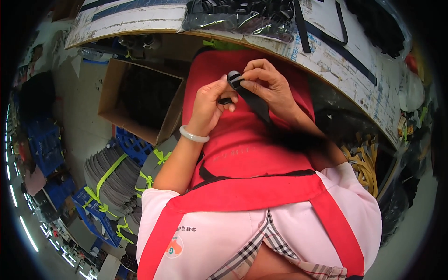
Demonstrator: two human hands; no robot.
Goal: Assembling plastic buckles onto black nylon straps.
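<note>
A small black plastic buckle (233,77) is held above my lap, over the red apron (242,135). My left hand (212,102), with a white bangle on its wrist, closes on the buckle between thumb and fingers. Another small black piece (225,101) shows among its lower fingers; its kind is unclear. My right hand (270,84) pinches a black webbing strap (255,103) at the buckle, and whether it passes through the slot I cannot tell. The strap hangs down toward my right forearm, where a dark blur hides its end.
Ahead, a worn white table (322,63) carries a clear bag of black buckles (238,18) and loose black straps (338,44). An open cardboard box (170,112) stands to the left, near rolled grey webbing (105,175) tied with green ribbon. Yellowish strips (364,163) lie at the right.
</note>
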